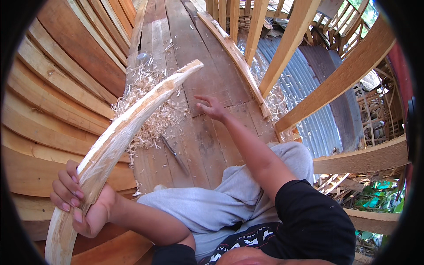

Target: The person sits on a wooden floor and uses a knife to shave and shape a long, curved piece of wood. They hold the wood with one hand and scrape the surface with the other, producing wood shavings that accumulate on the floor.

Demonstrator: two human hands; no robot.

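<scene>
My left hand [86, 201] is wrapped round the thick lower part of a long, curved, rough-hewn timber [121, 126]. The timber slants up and away to the right, its far end raised over the plank floor. Reaching forward over the planks, my right hand [212, 107] has its fingers apart and holds nothing. It is to the right of the timber and not touching it. A slim dark tool [175, 157] lies on the floor between my arms, one end against the shavings; its exact kind I cannot make out.
Wood shavings [154, 119] are heaped under the timber, with a small see-through container [142, 58] behind them. Curved planking [57, 110] walls the left side. On the right stand upright wooden ribs [287, 48] along a long edge board [234, 55], with corrugated metal sheets [293, 84] beyond.
</scene>
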